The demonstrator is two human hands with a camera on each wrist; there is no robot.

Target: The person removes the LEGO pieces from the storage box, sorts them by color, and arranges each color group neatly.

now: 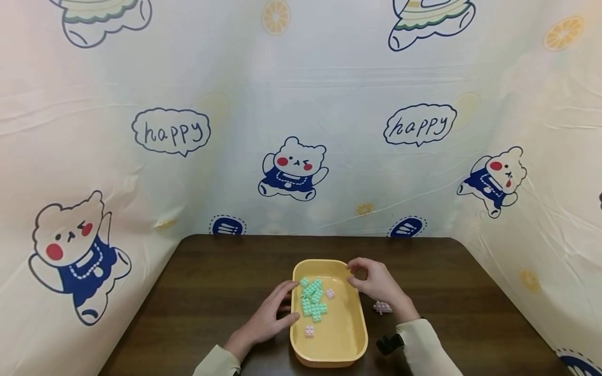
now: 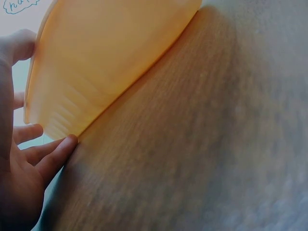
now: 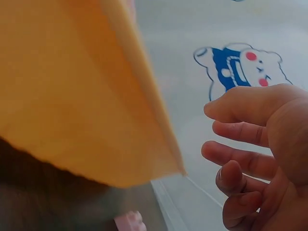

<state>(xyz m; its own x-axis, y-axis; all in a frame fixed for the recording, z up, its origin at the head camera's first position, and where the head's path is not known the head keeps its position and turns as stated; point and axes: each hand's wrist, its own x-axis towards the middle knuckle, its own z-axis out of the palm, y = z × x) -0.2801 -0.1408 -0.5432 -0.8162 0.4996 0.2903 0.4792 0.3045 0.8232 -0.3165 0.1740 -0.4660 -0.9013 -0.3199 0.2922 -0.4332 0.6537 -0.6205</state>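
Note:
A yellow plastic tray [image 1: 345, 334] with rounded corners sits on the table in the head view. Inside, along its left side, lie several mint-green building bricks [image 1: 312, 300], with one small pink brick [image 1: 330, 293] beside them and another pink brick [image 1: 309, 331] nearer the front. My left hand [image 1: 268, 316] holds the tray's left side, its thumb and a finger at the rim; in the left wrist view, other fingertips [image 2: 70, 140] touch the outer wall low down. By the far right rim hovers my right hand [image 1: 376, 284], fingers loosely bent, with nothing visible in them.
On the brown wooden table [image 1: 211, 292], a pink brick piece [image 1: 382, 307] lies right of the tray, partly behind the right wrist. A black strap device [image 1: 389, 344] is on the right wrist. A printed cloth [image 1: 301, 89] hangs behind and around the table.

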